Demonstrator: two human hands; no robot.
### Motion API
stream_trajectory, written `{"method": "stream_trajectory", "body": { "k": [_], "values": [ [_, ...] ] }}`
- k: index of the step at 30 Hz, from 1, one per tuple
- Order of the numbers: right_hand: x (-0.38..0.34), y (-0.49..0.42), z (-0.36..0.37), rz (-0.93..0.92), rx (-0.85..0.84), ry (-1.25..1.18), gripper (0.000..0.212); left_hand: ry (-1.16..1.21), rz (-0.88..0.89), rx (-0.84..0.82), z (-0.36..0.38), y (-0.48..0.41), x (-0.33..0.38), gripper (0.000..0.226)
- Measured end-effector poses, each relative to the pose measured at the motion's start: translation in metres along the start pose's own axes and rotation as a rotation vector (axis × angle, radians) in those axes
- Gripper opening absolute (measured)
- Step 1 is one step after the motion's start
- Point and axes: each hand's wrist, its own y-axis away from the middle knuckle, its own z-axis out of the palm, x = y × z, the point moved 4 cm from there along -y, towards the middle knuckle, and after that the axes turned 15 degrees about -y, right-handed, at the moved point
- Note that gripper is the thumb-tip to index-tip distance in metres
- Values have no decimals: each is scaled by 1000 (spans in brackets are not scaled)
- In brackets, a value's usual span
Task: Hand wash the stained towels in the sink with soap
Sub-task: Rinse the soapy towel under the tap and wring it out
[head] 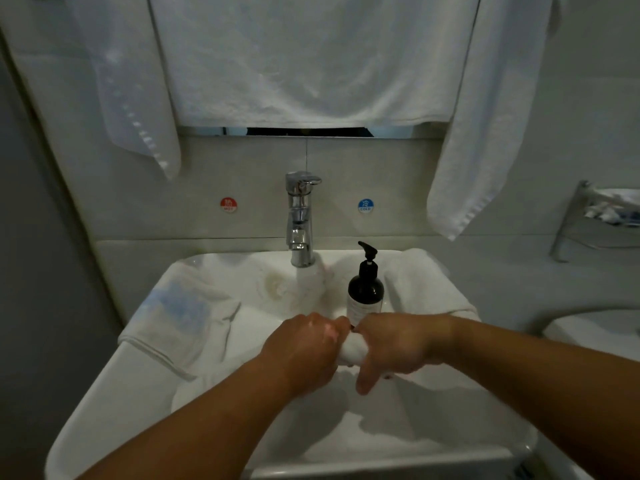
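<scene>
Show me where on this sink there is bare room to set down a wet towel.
Bare: the front-left rim of the sink, below the blue-stained towel. Crowded: the back, with faucet, soap bottle and a folded towel; the middle, where left hand and right hand grip a rolled towel.

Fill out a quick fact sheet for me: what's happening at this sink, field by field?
activity: wringing or scrubbing a bunched towel over the sink
left hand: grips the towel's left end
right hand: grips its right end, thumb down
soap bottle: dark, pump top, upright, right of the faucet
blue-stained towel: draped on the sink's left rim
plain towel: on the right rim
hanging towels: three, white, on the wall above
water: cannot tell whether it runs
</scene>
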Motion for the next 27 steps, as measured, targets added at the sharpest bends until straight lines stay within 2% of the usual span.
{"method": "stream_trajectory", "body": {
  "k": [3, 7, 12, 16, 20, 22, 25, 27],
  "values": [
    [0, 12, 0, -128, 203, 223, 46, 38, -24, -60, 5, -5, 2, 42],
    [1, 19, 4, -299, 389, 507, 43, 198, -33, -190, 7, -8, 6, 49],
    [4, 12, 6, -637, 598, 757, 38, 478, -48, -280, 8, -4, 8, 17],
    [5, 3, 4, -776, 696, 812, 42, 620, -59, -339, 7, -3, 6, 17],
    [6, 5, 7, -819, 793, 699, 36, 713, -86, -377, 10, 0, -2, 23],
    [7, 8, 3, -709, 718, 580, 32, 611, -137, -305, 12, 0, -6, 31],
    [2, 15, -13, -460, 349, 257, 46, 352, -142, -134, 6, -1, -5, 34],
    [-3, 16, -26, -333, 214, 145, 48, 253, -94, -72, 1, -1, 1, 35]
  ]
}}
